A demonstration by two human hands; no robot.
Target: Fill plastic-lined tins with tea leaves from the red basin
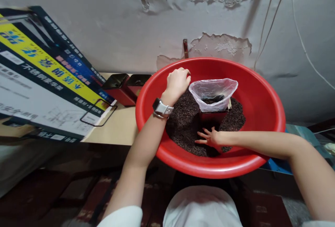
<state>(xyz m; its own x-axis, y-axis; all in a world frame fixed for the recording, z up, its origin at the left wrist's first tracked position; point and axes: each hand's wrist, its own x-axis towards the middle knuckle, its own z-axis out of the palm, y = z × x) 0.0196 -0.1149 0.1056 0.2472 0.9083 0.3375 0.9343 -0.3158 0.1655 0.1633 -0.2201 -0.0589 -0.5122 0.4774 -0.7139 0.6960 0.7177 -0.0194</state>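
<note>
— What do we record at the left?
— A printed cardboard box [39, 80] leans tilted over the worktop [117, 133]. Just past its corner, two dark red tins [125, 85] sit by the wall, outside the basin and apart from both hands.

— And the left hand?
— We find the left hand [178, 82], with a wristwatch [162, 108] on its wrist, inside the red basin [264, 94]. It is near the far wall, just left of the bag. Its grip is curled together, knuckles up. Whether it encloses any tea we cannot tell.

— Where does the tea lie?
— The dark loose tea [183, 129] covers the basin floor. A red tin [211, 117] stands upright in it, lined with a clear plastic bag [213, 92] whose mouth is turned out wide. Some dark tea shows inside the bag. We judge that bedding the tin in the heap steadies it, and that any spill falls back into the basin.

— The right hand?
— The right hand [211, 138] lies on the tea at the tin's near foot. Its grip is spread apart and clamped on nothing. We judge that it braces the tin's base.
</note>
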